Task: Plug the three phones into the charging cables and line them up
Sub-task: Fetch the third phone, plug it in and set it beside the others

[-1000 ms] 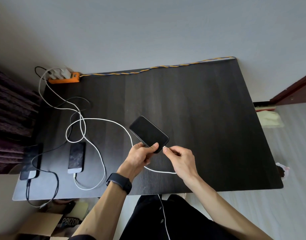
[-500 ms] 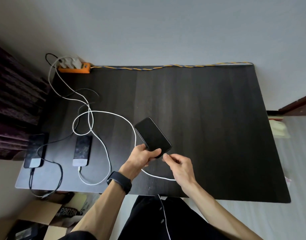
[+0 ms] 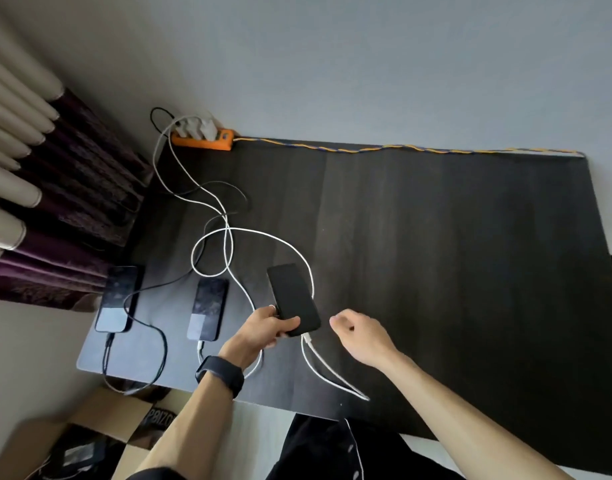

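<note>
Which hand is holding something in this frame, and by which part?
The left hand grips the black phone by its near bottom end, thumb on the screen. The right hand holds nothing.

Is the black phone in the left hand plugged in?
Plugged in: the white cable connector sits in the bottom edge of the black phone, gripped by the left hand.

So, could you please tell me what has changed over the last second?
The right hand let go of the white cable, whose plug now appears seated in the black phone, and drew back rightward, holding nothing. The left hand still grips that phone, turned straighter. The two other phones stayed plugged in at the left.
</note>
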A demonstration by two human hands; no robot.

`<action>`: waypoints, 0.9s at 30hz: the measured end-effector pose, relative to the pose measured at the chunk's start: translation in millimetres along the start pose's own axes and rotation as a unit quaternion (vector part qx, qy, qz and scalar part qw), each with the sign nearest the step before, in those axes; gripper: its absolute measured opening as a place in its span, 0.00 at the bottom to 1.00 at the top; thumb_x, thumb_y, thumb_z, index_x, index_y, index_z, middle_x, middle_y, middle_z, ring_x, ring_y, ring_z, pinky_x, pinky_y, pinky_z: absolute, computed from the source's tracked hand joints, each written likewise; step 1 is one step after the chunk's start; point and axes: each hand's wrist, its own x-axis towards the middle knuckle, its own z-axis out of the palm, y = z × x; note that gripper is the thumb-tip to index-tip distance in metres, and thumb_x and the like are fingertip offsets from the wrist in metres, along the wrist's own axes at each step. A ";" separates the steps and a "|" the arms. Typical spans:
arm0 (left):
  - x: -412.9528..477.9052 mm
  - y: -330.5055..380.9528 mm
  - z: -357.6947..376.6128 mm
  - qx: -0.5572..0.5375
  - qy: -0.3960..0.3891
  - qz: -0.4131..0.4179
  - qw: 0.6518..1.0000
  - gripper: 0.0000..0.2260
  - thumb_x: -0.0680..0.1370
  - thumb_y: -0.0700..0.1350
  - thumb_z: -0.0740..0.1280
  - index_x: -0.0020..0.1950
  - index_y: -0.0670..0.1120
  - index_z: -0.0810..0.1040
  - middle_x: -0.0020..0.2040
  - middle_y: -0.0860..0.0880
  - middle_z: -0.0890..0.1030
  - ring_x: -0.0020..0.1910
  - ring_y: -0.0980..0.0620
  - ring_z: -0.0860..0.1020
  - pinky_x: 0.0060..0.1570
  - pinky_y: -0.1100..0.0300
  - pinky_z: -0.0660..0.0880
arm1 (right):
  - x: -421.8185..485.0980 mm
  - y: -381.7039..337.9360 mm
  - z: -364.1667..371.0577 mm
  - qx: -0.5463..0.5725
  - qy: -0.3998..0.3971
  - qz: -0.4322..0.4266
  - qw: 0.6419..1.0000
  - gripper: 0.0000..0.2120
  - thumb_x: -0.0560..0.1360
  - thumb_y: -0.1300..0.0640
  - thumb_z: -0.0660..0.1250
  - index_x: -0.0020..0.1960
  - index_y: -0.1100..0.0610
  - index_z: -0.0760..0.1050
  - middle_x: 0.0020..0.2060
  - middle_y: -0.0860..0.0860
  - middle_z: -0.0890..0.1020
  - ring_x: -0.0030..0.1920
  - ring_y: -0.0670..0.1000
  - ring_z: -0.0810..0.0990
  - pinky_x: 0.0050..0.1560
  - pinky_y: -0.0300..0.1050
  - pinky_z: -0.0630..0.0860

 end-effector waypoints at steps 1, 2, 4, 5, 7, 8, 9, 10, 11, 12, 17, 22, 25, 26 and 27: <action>6.1 -2.9 -9.3 0.024 0.012 -0.006 1.000 0.13 0.76 0.40 0.71 0.58 0.35 0.78 0.39 0.45 0.78 0.32 0.54 0.70 0.28 0.66 0.63 | 9.4 -2.7 5.0 -0.058 -0.003 -0.017 0.998 0.17 0.82 0.43 0.56 0.66 0.48 0.73 0.61 0.50 0.79 0.57 0.54 0.80 0.57 0.50 0.75; 11.1 -5.8 -17.4 0.047 0.018 -0.011 0.999 0.12 0.77 0.40 0.70 0.58 0.35 0.78 0.39 0.46 0.77 0.32 0.54 0.71 0.26 0.67 0.65 | 18.0 -5.8 10.9 -0.106 -0.012 -0.037 0.994 0.18 0.82 0.45 0.56 0.70 0.45 0.68 0.63 0.51 0.76 0.57 0.56 0.80 0.57 0.51 0.76; 20.9 -9.7 -32.2 0.089 0.014 -0.020 0.996 0.11 0.78 0.39 0.68 0.59 0.36 0.77 0.40 0.48 0.78 0.33 0.55 0.72 0.26 0.71 0.68 | 34.1 -15.9 25.2 -0.186 -0.049 -0.074 0.978 0.22 0.82 0.46 0.55 0.76 0.41 0.59 0.64 0.53 0.72 0.57 0.58 0.79 0.54 0.53 0.77; 25.9 -11.2 -37.2 0.105 0.008 -0.018 0.994 0.11 0.79 0.38 0.68 0.60 0.37 0.77 0.40 0.49 0.78 0.33 0.57 0.73 0.26 0.72 0.68 | 41.1 -20.8 31.9 -0.224 -0.067 -0.087 0.968 0.24 0.82 0.46 0.54 0.77 0.40 0.55 0.64 0.54 0.71 0.58 0.59 0.78 0.54 0.55 0.77; 37.2 -15.5 -43.1 0.128 0.001 -0.020 0.992 0.12 0.78 0.37 0.68 0.61 0.38 0.77 0.39 0.51 0.78 0.30 0.61 0.73 0.29 0.72 0.73 | 51.8 -28.9 39.8 -0.291 -0.082 -0.095 0.948 0.24 0.82 0.44 0.52 0.77 0.40 0.53 0.64 0.56 0.71 0.59 0.60 0.77 0.55 0.57 0.77; 42.6 -18.3 -45.3 0.140 0.001 -0.026 0.990 0.13 0.78 0.37 0.68 0.62 0.38 0.76 0.38 0.52 0.78 0.28 0.62 0.73 0.34 0.67 0.77 | 57.3 -31.2 42.6 -0.309 -0.084 -0.087 0.944 0.24 0.82 0.43 0.51 0.78 0.41 0.53 0.65 0.56 0.71 0.59 0.61 0.77 0.55 0.57 0.76; 47.1 -22.5 -46.2 0.149 0.000 -0.033 0.988 0.13 0.78 0.37 0.69 0.62 0.38 0.76 0.38 0.52 0.78 0.27 0.62 0.73 0.38 0.61 0.79 | 60.8 -31.3 44.8 -0.306 -0.083 -0.068 0.946 0.25 0.82 0.41 0.50 0.77 0.43 0.55 0.65 0.56 0.71 0.60 0.62 0.77 0.56 0.57 0.75; 50.5 -27.8 -46.6 0.155 -0.001 -0.042 0.987 0.14 0.77 0.38 0.69 0.63 0.39 0.76 0.38 0.52 0.79 0.27 0.62 0.73 0.36 0.57 0.79 | 63.5 -29.9 46.7 -0.282 -0.080 -0.043 0.955 0.25 0.81 0.39 0.50 0.76 0.44 0.57 0.66 0.56 0.72 0.62 0.62 0.77 0.57 0.57 0.74; 52.5 -33.3 -46.8 0.157 0.001 -0.049 0.986 0.15 0.77 0.39 0.69 0.64 0.39 0.76 0.40 0.50 0.79 0.29 0.60 0.74 0.32 0.59 0.78 | 65.6 -28.6 49.1 -0.237 -0.079 -0.013 0.968 0.26 0.80 0.38 0.51 0.75 0.46 0.60 0.65 0.54 0.73 0.62 0.61 0.77 0.57 0.55 0.74; 55.4 -39.4 -47.4 0.156 0.005 -0.055 0.986 0.17 0.76 0.40 0.70 0.64 0.40 0.75 0.42 0.49 0.81 0.31 0.57 0.75 0.31 0.62 0.75 | 68.7 -28.2 51.8 -0.178 -0.079 0.012 0.981 0.26 0.79 0.36 0.53 0.73 0.46 0.64 0.64 0.53 0.74 0.61 0.58 0.77 0.57 0.53 0.73; 64.6 -60.1 -35.0 0.205 0.043 -0.070 0.975 0.24 0.73 0.47 0.69 0.68 0.44 0.71 0.56 0.43 0.83 0.55 0.42 0.81 0.56 0.53 0.76 | 79.5 -29.4 59.7 0.070 -0.072 0.065 0.993 0.15 0.77 0.42 0.66 0.59 0.48 0.80 0.52 0.46 0.81 0.54 0.47 0.79 0.55 0.39 0.72; 53.5 -59.1 -32.8 0.261 0.101 -0.083 0.957 0.22 0.78 0.47 0.66 0.70 0.43 0.68 0.60 0.39 0.81 0.61 0.39 0.78 0.55 0.54 0.72 | 79.6 -40.4 70.2 0.117 -0.101 0.079 0.985 0.11 0.75 0.43 0.67 0.53 0.47 0.83 0.47 0.45 0.85 0.46 0.50 0.85 0.44 0.37 0.74; 52.5 -65.2 -42.0 0.269 0.119 -0.106 0.950 0.19 0.77 0.48 0.67 0.66 0.42 0.71 0.59 0.39 0.81 0.60 0.38 0.78 0.55 0.54 0.73 | 79.5 -49.4 80.5 0.121 -0.133 0.070 0.981 0.12 0.73 0.41 0.68 0.52 0.45 0.83 0.44 0.42 0.84 0.37 0.45 0.81 0.43 0.37 0.73; 52.2 -66.3 -44.9 0.273 0.128 -0.110 0.947 0.19 0.77 0.49 0.67 0.64 0.42 0.72 0.59 0.39 0.81 0.60 0.38 0.78 0.54 0.53 0.73 | 79.2 -51.5 84.6 0.120 -0.149 0.064 0.979 0.11 0.73 0.41 0.68 0.50 0.44 0.83 0.42 0.43 0.83 0.37 0.44 0.80 0.44 0.38 0.73; 52.7 -67.2 -47.5 0.279 0.138 -0.113 0.943 0.18 0.76 0.49 0.66 0.62 0.42 0.73 0.58 0.39 0.82 0.59 0.37 0.79 0.54 0.53 0.74 | 77.7 -54.8 87.2 0.120 -0.164 0.059 0.977 0.10 0.73 0.41 0.69 0.48 0.45 0.83 0.39 0.44 0.82 0.36 0.44 0.79 0.43 0.38 0.73</action>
